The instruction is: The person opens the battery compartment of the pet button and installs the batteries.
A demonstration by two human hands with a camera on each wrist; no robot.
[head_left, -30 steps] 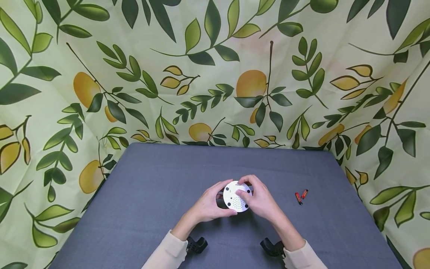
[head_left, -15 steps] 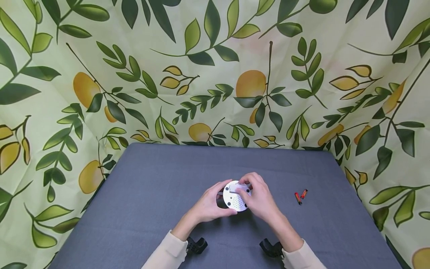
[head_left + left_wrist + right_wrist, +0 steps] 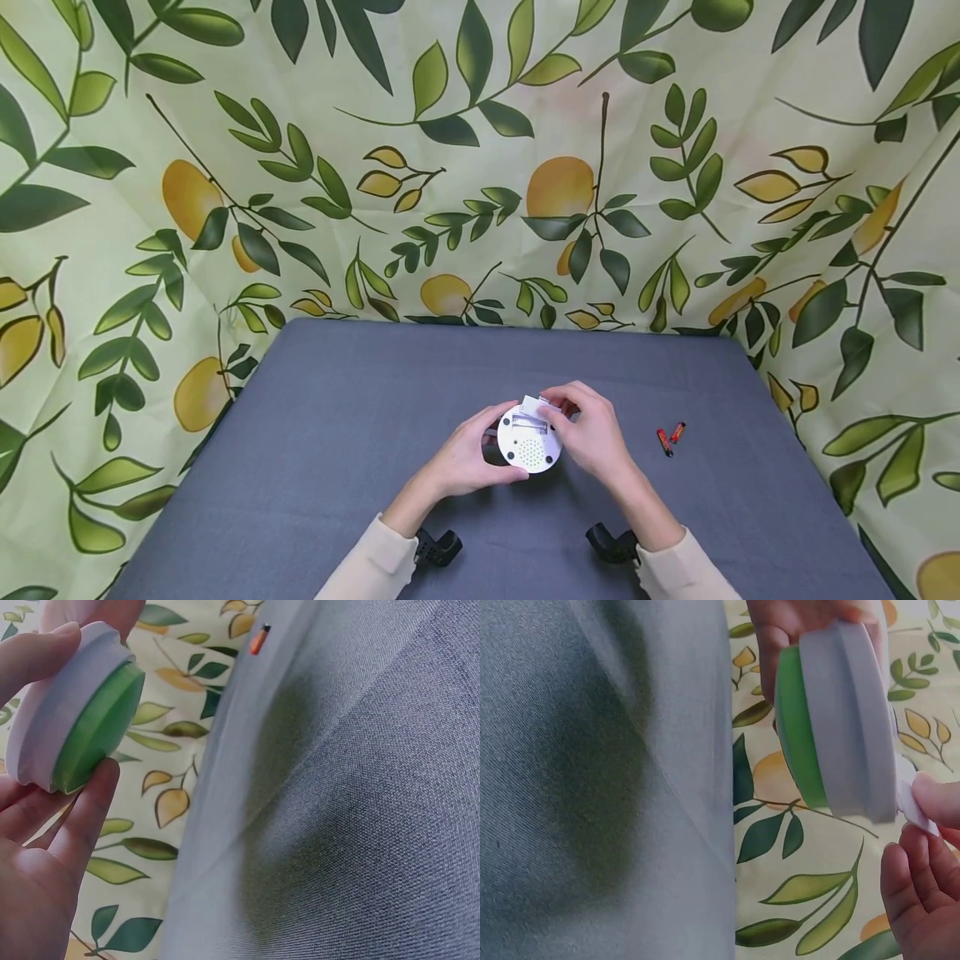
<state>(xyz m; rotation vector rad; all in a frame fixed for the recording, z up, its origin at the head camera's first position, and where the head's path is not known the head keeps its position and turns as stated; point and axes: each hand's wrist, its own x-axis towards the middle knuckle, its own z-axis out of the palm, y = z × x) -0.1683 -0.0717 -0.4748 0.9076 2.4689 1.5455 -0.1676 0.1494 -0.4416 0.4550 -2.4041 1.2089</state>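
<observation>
My left hand (image 3: 471, 450) grips a round white device (image 3: 531, 457) by its edge, thumb low and fingers behind. The underside faces up, showing small dark feet, a patch of speaker holes and an uncovered battery compartment (image 3: 529, 425). On its other side is a green part (image 3: 103, 729), seen in both wrist views. My right hand (image 3: 597, 429) pinches a small white battery cover (image 3: 918, 808) between thumb and fingers, at the compartment's upper edge. The cover stands tilted away from the device. What kind of device it is I cannot tell.
Two small red and black batteries (image 3: 665, 442) lie side by side on the grey cloth-covered table (image 3: 375, 375), to the right of my hands. A leaf-and-fruit patterned curtain (image 3: 480, 208) rises behind the table and along its sides.
The battery cover, earlier in place on the underside, has come up and off, exposing the compartment. My right hand moved slightly up and right with it; the left hand stayed still.
</observation>
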